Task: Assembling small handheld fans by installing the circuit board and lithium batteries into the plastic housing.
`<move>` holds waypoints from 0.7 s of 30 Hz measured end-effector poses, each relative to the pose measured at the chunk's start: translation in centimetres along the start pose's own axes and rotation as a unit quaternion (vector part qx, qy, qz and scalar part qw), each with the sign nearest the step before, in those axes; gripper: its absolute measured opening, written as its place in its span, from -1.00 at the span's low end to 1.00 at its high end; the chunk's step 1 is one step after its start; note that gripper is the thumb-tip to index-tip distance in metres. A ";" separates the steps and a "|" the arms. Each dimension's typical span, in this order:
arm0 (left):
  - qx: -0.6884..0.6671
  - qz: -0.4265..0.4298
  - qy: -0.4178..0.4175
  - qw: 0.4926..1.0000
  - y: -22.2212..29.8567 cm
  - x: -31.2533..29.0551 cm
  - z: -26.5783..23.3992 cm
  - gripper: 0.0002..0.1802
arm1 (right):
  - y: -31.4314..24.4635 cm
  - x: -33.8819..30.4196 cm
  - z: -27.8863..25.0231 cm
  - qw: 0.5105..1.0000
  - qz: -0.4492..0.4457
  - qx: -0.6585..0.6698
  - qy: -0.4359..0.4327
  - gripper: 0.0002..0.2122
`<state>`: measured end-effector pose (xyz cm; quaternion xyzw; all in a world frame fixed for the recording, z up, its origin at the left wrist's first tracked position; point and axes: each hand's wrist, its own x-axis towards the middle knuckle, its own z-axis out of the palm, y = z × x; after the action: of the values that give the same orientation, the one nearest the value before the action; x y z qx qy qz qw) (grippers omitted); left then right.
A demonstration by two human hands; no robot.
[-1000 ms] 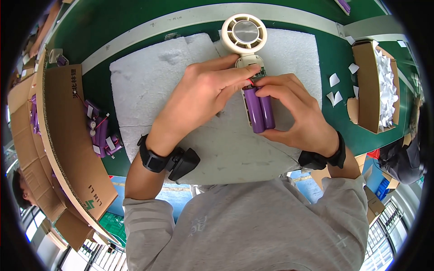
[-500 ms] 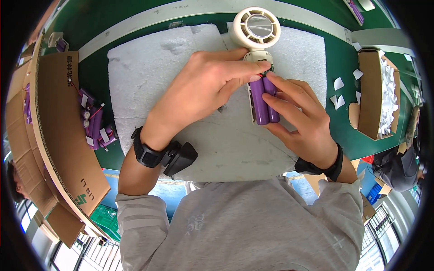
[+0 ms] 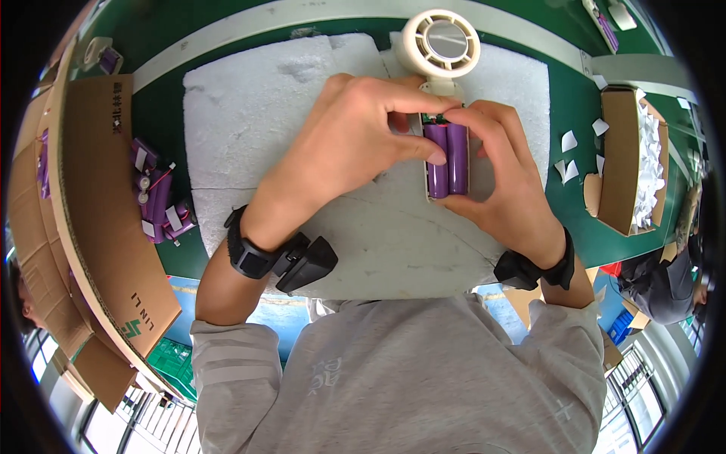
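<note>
A cream handheld fan (image 3: 441, 47) lies between my hands, its round head pointing away and its handle open toward me. Two purple battery cells (image 3: 457, 160) rest side by side inside the handle, below a strip of green circuit board (image 3: 433, 119). My left hand (image 3: 363, 121) grips the handle's upper left, thumb pressed on the left cell and index finger across the neck. My right hand (image 3: 503, 166) curves around the right side, fingertips by the circuit board and thumb at the handle's bottom end. Part of the neck is hidden under my fingers.
White foam sheets (image 3: 249, 113) cover the green table. Wired purple battery packs (image 3: 156, 197) lie at left beside a tall cardboard box (image 3: 106, 174). At right stands an open carton (image 3: 616, 163) of white paper pieces; several loose scraps (image 3: 569, 141) lie nearby. A person (image 3: 662, 280) is at far right.
The cells have gone down into the handle and sit straighter. My left thumb has moved down onto the left cell; my right fingers have shifted off the cells toward the board.
</note>
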<state>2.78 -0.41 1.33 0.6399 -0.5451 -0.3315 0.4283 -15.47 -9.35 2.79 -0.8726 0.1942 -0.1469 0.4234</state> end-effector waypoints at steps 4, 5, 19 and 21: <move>-0.017 0.019 0.014 1.000 -0.6 0.1 0.2 -0.50 | 0.8 0.1 -0.5 0.996 -0.055 -0.058 -0.040 -0.31; -0.004 0.018 0.032 0.999 -0.6 0.2 0.0 -0.50 | 0.7 0.2 -0.7 0.995 -0.076 -0.054 -0.045 -0.31; 0.067 0.172 0.163 0.969 -2.1 0.2 -1.0 -0.56 | 1.0 4.4 -1.0 0.957 -0.077 -0.266 0.089 -0.44; 0.123 0.111 0.205 0.965 -2.7 -0.3 -2.8 -0.56 | 0.4 6.8 -2.0 0.952 -0.043 -0.246 0.178 -0.54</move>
<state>6.35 0.48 0.01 0.6774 -0.5499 -0.0736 0.4831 -10.37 -14.12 4.27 -0.9170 0.2590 -0.2651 0.1475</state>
